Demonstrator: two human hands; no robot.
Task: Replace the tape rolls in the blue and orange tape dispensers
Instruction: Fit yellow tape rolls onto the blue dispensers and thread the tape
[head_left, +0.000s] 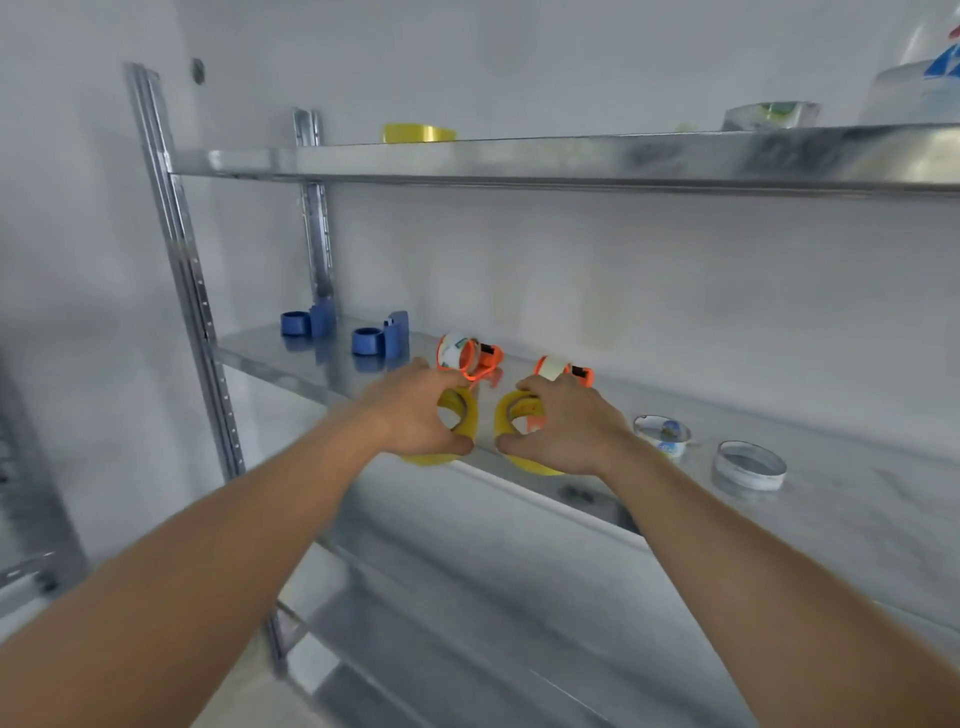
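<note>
Two yellow tape rolls, one in the left hand (421, 415), left roll (457, 415), one in the right hand (566, 431), right roll (511, 415). Two blue dispensers, far one (307, 321), near one (382, 338), plain, no pattern. Two orange dispensers: the left one (470, 356) carries a white roll with green print; the right one (563, 370) a cream roll, black part at its end. Loose clear roll (664, 434) with blue-and-white print. Second loose roll (750, 465) grey-white. Shelf (857, 519) silver metal. Yellow roll on upper shelf (418, 133). Wall (623, 270) white.
</note>
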